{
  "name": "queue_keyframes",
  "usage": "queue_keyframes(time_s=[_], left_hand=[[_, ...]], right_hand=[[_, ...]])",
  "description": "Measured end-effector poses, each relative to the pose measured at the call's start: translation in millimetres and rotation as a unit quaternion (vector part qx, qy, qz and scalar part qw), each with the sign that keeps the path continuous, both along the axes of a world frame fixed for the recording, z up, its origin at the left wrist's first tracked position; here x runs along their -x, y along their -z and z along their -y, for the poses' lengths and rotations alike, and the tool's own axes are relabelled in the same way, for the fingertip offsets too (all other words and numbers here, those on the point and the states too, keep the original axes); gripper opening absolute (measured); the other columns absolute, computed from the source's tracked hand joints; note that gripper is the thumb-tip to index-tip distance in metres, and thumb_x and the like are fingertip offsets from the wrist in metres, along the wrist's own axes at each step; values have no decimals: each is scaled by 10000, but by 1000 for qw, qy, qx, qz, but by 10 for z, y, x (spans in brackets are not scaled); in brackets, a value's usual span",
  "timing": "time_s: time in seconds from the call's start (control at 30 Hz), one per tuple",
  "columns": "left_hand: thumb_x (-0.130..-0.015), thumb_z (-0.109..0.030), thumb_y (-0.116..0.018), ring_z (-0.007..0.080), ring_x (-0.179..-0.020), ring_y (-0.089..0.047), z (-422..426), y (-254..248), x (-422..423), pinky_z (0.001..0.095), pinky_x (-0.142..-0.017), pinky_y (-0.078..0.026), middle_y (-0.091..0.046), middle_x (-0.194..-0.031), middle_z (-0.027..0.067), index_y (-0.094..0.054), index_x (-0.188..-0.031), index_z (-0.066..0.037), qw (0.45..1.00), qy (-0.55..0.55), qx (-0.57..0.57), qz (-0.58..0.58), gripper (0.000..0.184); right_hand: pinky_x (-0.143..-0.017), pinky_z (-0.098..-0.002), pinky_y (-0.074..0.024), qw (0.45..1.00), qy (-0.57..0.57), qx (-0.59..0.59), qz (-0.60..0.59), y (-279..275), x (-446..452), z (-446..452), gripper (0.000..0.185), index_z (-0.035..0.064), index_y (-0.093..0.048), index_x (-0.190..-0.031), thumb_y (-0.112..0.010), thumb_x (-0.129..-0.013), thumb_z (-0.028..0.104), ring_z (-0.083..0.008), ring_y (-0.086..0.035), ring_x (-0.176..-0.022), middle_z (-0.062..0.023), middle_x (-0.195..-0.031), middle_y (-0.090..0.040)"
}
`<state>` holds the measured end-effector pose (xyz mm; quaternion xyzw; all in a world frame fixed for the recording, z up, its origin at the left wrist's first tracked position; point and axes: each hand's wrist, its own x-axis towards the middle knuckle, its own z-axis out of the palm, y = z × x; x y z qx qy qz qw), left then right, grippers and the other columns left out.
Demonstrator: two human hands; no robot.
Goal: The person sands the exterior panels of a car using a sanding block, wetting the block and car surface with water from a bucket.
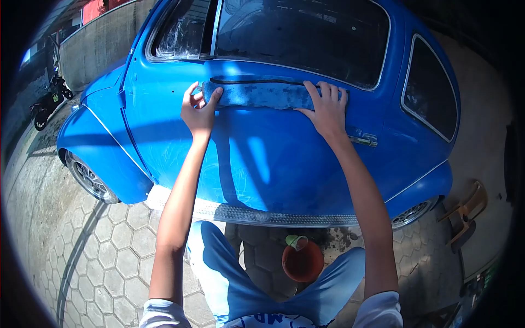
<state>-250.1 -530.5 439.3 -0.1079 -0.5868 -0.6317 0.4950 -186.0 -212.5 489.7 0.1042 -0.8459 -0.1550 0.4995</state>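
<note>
A long, flat sanding block (262,95), mottled blue and dark with a black upper edge, lies lengthwise against the blue car door (295,158) just below the window. My left hand (200,109) grips its left end, thumb on the front face and fingers curled at the end. At the opposite end my right hand (329,109) holds on, fingers over the top and thumb underneath. The block's face against the door is hidden. Below and right of my right hand is the chrome door handle (363,139).
A reddish-brown bucket (302,263) with a green cup (296,242) at its rim stands between my knees. Above it runs the ribbed running board (273,217). A brown plastic chair (468,213) is at right, a motorcycle (50,101) far left. Hexagonal pavers (117,259) cover the ground.
</note>
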Motion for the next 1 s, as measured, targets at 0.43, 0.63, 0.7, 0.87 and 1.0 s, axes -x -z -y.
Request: queue_keyframes(time_s=[0.43, 0.63, 0.7, 0.87, 1.0], left_hand=[[-925, -260, -846, 107, -946, -698, 102, 75, 82, 265, -825, -533, -771, -1056, 63, -608, -1427, 33, 972, 202, -35, 113, 629], [-930, -292, -830, 150, -1003, -662, 280, -10, 55, 327, -915, -505, -724, -1066, 60, -647, -1314, -32, 972, 196, 42, 126, 499], [-906, -288, -838, 194, -1039, -650, 165, -213, -137, 352, -946, -497, -704, -1080, 95, -645, -1312, -43, 989, 6, 149, 27, 512], [-833, -317, -860, 327, -1165, -598, -386, -490, -468, 440, -1032, -466, -653, -1178, 174, -693, -1231, -74, 904, -89, 370, -196, 495], [-862, -382, -824, 309, -1027, -648, -546, -297, -202, 448, -974, -499, -708, -1097, 95, -786, -948, -76, 850, -75, 459, -247, 320]], right_hand=[[-1134, -577, -375, 999, 7, -36, -21, 61, -90, -166, 842, 180, -586, -1471, -737, -827, 700, -326, -553, -1252, -138, -1332, -633], [-1150, -525, -380, 999, -43, -18, -28, 120, -57, -238, 816, 186, -595, -1460, -796, -813, 641, -313, -558, -1277, -142, -1319, -640], [-1157, -506, -380, 998, -58, -12, -27, 138, -40, -262, 808, 190, -598, -1450, -860, -785, 564, -315, -544, -1306, -134, -1333, -631], [-1156, -485, -386, 989, -142, -3, 34, 6, -163, -226, 765, 196, -647, -1391, -943, -724, 427, -314, -529, -1310, -117, -1325, -616], [-1137, -473, -394, 984, -159, 52, 66, -30, -221, -174, 705, 191, -713, -1302, -982, -673, 362, -303, -527, -1259, -94, -1269, -606]])
